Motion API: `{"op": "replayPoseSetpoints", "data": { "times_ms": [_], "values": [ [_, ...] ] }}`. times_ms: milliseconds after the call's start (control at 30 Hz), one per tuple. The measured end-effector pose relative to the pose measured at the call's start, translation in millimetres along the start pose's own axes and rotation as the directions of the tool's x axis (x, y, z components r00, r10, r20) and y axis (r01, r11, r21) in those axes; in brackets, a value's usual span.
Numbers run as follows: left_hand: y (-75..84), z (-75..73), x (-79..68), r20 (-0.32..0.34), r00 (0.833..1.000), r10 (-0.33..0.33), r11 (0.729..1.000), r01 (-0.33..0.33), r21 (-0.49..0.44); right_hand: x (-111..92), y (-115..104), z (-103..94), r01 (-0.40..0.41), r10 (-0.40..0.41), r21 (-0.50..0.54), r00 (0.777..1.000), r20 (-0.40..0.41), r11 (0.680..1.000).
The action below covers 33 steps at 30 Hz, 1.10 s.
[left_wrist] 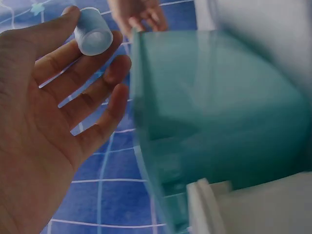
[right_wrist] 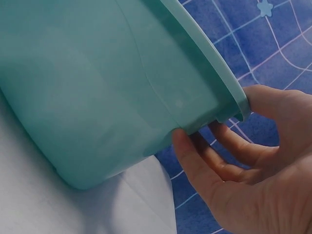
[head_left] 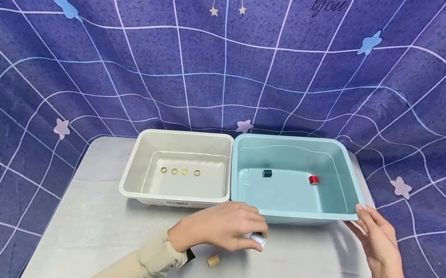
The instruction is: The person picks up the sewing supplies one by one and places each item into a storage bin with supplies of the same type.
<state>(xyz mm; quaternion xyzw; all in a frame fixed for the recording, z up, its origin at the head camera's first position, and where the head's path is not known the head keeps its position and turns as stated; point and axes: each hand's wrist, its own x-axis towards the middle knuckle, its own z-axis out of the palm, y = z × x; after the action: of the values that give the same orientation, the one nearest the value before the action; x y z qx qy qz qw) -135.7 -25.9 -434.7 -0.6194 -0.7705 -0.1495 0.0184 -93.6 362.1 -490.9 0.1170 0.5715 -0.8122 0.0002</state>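
Left hand [head_left: 225, 226], up close, pinches a pale cylinder [head_left: 258, 240] nearside of the teal bin [head_left: 294, 215]; right hand [head_left: 382, 247] grips that bin's near right corner!

Four little round things [head_left: 185, 172] sit in the left tub [head_left: 189, 188], two thread spools [head_left: 267, 173] in the right tub [head_left: 283, 196]; another spool [head_left: 213, 261] lies in front.

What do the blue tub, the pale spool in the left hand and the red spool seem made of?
Blue tub: probably moulded plastic with a satin finish; its smooth walls show a soft sheen.
Pale spool: possibly plastic, semi-gloss; its end looks milky and translucent.
Red spool: perhaps wound thread, given its bright sheen and pale end; too small to be sure.
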Motion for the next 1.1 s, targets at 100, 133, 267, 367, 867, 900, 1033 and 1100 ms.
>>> {"op": "replayPoseSetpoints", "data": {
  "times_ms": [100,133,267,367,867,900,1033,1100],
  "values": [
    [-5.2,-12.1,10.3,-0.021,1.000,-0.003,1.000,0.003,-0.001,-0.6,0.2,1.2,0.003,-0.003,0.005,1.000,0.002,1.000],
    [-6.9,-15.9,14.5,-0.025,1.000,-0.003,1.000,0.003,0.002,-0.7,0.0,1.2,0.002,-0.002,0.004,1.000,0.001,1.000],
    [-12.0,-29.6,32.3,-0.046,0.999,0.007,1.000,-0.006,0.023,-0.5,0.4,1.1,-0.004,0.004,0.002,1.000,-0.007,1.000],
    [-14.0,-38.1,44.5,-0.053,0.998,0.018,0.999,-0.015,0.042,0.2,1.4,1.0,-0.005,0.005,0.006,1.000,-0.005,1.000],
    [-54.3,-61.5,95.3,-0.032,0.993,-0.114,0.992,0.112,-0.062,-1.4,0.9,1.0,0.001,-0.001,0.008,1.000,-0.004,1.000],
    [-58.4,-61.5,99.6,-0.026,0.992,-0.125,0.990,0.123,-0.069,-1.5,1.0,1.0,0.002,-0.002,0.009,1.000,-0.004,1.000],
    [-73.3,-61.4,116.1,-0.009,0.984,-0.180,0.979,0.179,-0.094,-1.3,1.4,1.4,0.007,-0.007,0.013,1.000,-0.001,1.000],
    [-79.5,-60.6,123.0,0.003,0.978,-0.207,0.974,0.206,-0.095,-1.2,1.6,1.5,0.008,-0.008,0.014,1.000,-0.001,1.000]
  ]
}}
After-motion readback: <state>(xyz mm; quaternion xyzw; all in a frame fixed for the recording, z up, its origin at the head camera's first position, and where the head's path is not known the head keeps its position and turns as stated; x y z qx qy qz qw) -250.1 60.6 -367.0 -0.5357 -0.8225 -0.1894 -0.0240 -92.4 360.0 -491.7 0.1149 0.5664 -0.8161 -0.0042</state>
